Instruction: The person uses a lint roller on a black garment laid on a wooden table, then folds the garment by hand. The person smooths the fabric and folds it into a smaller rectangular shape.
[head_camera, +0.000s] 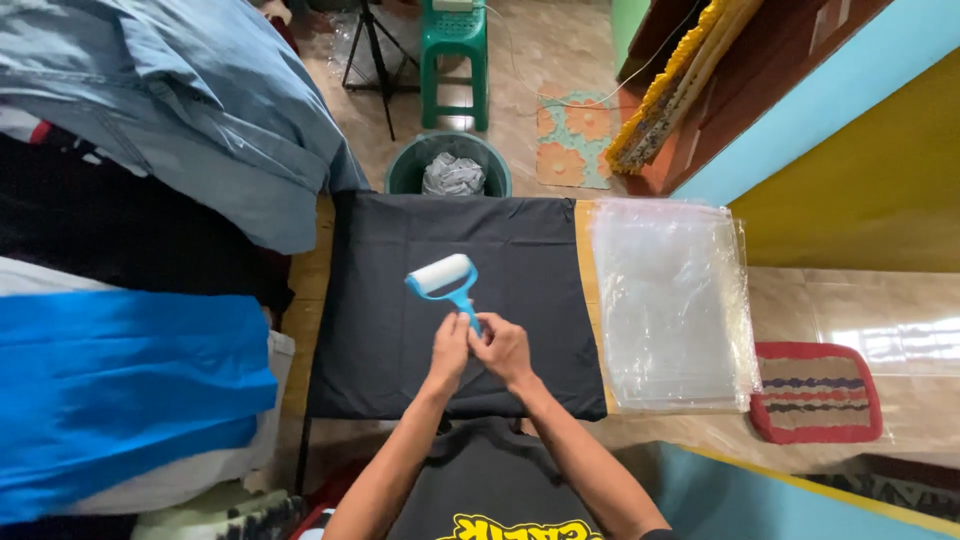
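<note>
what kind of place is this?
Probably a home workroom for cleaning and bagging clothes: a black garment spread on a small table, clear plastic bags stacked beside it, folded clothes piled on the left, tiled floor.

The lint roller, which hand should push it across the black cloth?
Probably the right hand: its grip wraps the lint roller's blue handle, while the left hand only touches its end.

I observed a small table (590, 300) carrying a flat black garment (400, 300) spread across most of its top, with a stack of clear plastic bags (675, 300) lying beside it at the right end.
</note>
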